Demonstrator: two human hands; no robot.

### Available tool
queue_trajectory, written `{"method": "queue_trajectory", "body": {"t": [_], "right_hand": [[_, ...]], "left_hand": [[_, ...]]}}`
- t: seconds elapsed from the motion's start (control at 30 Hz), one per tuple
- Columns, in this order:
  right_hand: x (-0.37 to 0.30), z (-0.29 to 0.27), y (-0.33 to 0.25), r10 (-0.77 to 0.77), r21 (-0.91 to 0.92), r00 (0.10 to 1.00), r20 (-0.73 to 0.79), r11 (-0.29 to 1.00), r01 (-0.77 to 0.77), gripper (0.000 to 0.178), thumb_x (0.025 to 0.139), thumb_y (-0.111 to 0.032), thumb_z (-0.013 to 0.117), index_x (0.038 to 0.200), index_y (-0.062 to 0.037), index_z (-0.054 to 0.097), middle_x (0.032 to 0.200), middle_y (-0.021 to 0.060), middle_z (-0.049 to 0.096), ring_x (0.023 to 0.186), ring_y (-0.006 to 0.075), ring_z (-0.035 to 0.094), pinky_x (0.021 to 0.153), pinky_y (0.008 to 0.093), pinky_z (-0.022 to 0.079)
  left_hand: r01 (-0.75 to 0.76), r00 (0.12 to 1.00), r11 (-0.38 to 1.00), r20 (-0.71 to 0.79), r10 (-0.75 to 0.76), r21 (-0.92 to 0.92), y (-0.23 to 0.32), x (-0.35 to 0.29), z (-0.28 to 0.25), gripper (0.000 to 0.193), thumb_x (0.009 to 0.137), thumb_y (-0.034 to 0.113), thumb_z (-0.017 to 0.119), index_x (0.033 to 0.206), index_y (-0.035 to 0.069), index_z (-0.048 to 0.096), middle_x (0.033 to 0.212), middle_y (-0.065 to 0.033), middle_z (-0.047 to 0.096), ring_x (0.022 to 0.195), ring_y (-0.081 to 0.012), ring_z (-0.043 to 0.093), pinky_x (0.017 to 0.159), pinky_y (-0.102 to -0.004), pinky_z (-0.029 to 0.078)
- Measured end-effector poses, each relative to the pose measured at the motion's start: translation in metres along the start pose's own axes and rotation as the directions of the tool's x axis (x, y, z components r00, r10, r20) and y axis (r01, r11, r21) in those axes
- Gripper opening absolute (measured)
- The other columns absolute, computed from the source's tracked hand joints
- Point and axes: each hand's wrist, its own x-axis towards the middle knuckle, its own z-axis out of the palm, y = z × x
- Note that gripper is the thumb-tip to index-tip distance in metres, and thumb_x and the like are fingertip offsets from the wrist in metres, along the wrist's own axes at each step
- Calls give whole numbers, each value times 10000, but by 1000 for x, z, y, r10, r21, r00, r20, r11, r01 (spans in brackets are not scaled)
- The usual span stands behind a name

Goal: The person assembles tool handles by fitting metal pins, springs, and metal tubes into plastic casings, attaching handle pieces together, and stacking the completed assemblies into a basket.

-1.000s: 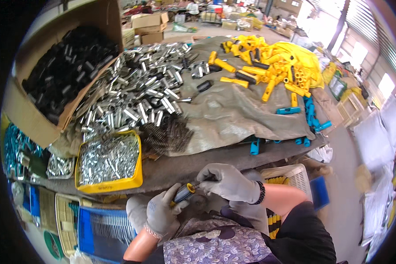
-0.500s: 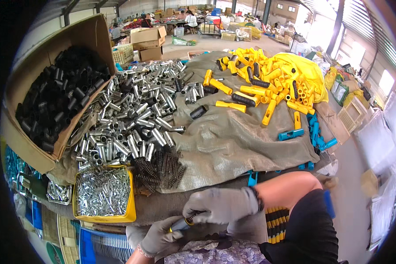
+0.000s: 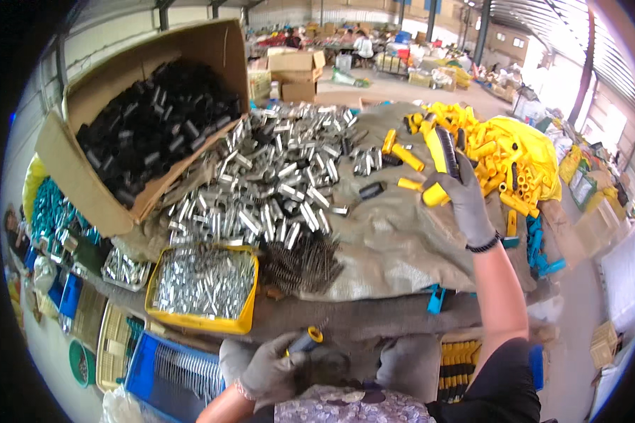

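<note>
My left hand, in a grey glove, is closed around a short black-and-yellow tubular handle above my lap. A thin coil, seemingly a spring, pokes from its yellow-rimmed end. My right hand, also gloved, reaches out to the edge of the pile of yellow plastic tubes. Its fingers are closed on a yellow tube with a black sleeve, which stands up tilted. Another yellow tube lies against those fingers; whether it is gripped too, I cannot tell.
Left of the grey sheet are heaped shiny metal tubes and dark springs. A cardboard box holds black sleeves. Small metal parts fill a yellow bin. Blue tubes lie at right; finished-looking yellow-black handles sit beside my lap.
My right hand has left the handle at my left hand and moved far and right to the yellow pile, taking hold of a black-sleeved yellow tube. The view has shifted too.
</note>
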Motion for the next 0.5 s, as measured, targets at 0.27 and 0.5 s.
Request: {"method": "queue_trajectory", "body": {"t": [0.27,0.5], "right_hand": [[-156,128,-26,195,438,902,385,822,-365,578,907,-174,653,1380,22,384,1024,123,630,870,237,677,813,387,566],[-229,147,-29,237,495,908,346,776,-391,556,933,-261,649,1350,10,398,958,114,637,885,240,674,835,396,562]], "left_hand": [[36,994,996,101,-44,76,-4,-39,-6,581,921,323,707,1346,-25,517,1170,-67,650,1048,-117,575,891,-272,475],[-105,981,971,183,65,214,-31,-92,-7,569,937,302,693,1369,-16,503,1161,-72,634,1057,-120,565,922,-265,455]]}}
